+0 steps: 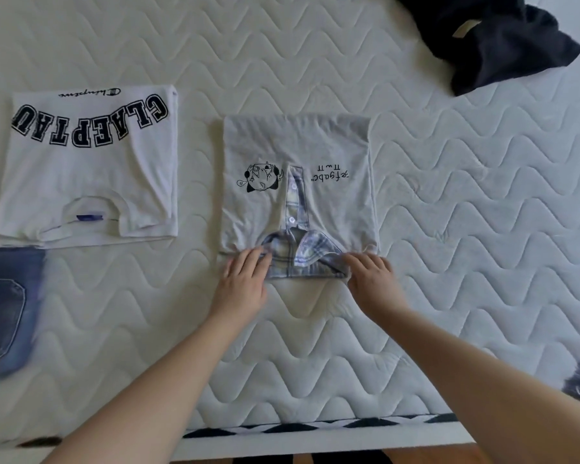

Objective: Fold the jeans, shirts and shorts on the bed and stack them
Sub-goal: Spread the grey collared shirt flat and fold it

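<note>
1. The grey polo shirt lies folded into a neat rectangle about mid-mattress, a bit toward the near edge. Its long axis runs from near edge to far edge, and the collar end points back at the person, so the prints read upside down from here.
2. Looks: light heather grey, a blue-and-white plaid collar and a matching button placket with two white buttons, a small black cartoon drawing on one side of the placket and a line of black script on the other. The collar is a bit rumpled and flipped open.
3. The left hand sits at the collar's left end, fingers curled down onto the fabric; looks like it's gripping the shirt edge there, but I can't fully tell pinch from press.
4. The right hand is on the collar's right end, fingers curled over and pinching the plaid.
5. Toward the left edge of the mattress: a folded white t-shirt with big black block letters, neckline also facing the near edge.
6. Just beside that, nearer the near-left corner, blue jeans, back pocket showing, blurry.
7. Far-right corner: a crumpled dark navy garment, well apart from the rest.
</note>
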The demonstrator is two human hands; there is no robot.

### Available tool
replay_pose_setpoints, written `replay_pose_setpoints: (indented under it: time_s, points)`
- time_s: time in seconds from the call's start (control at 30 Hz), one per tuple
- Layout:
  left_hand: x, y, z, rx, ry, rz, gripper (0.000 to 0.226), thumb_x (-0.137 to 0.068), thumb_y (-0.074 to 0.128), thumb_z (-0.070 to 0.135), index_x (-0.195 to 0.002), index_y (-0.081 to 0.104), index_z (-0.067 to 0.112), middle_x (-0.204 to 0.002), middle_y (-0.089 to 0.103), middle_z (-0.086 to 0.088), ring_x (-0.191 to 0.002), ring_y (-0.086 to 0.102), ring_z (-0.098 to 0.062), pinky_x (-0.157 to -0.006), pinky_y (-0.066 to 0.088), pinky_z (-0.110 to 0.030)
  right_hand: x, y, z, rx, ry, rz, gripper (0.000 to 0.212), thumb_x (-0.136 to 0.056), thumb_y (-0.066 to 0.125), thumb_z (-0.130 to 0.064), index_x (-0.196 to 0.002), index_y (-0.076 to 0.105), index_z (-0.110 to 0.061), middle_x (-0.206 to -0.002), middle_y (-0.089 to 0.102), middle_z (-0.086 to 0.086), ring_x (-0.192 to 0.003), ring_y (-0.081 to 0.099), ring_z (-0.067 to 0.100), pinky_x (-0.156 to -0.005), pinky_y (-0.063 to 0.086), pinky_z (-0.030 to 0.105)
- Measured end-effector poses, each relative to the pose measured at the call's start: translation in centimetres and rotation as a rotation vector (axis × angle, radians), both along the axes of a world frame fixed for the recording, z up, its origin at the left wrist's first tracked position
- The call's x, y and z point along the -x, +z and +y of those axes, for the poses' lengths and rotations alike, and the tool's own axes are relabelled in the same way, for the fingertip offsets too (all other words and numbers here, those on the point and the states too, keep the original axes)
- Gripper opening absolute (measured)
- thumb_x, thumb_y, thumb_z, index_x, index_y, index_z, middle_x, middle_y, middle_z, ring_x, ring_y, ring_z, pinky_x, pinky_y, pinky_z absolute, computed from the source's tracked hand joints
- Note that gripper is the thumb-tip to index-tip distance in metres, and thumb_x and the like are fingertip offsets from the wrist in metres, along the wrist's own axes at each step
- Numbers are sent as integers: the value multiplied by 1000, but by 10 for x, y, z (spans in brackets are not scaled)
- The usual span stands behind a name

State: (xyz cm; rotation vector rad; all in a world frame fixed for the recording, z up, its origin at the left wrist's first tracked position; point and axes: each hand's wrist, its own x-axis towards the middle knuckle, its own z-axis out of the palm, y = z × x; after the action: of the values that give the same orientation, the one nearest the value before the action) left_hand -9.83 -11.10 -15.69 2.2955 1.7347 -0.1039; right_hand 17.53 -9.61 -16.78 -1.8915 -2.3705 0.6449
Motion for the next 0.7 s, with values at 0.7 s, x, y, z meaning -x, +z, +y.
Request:
replay_pose_setpoints:
  time_s: [0.7]
  points:
    - [-72,-7,112,345,331,-403,25,-89,64,46,-100,62,23,-79,56,10,-70,55,-11,-55,37,-26,15,9,16,345,-358,187,36,-92,61,-41,-126,62,-28,-123,56,2,-119,45,26,-101,35,36]
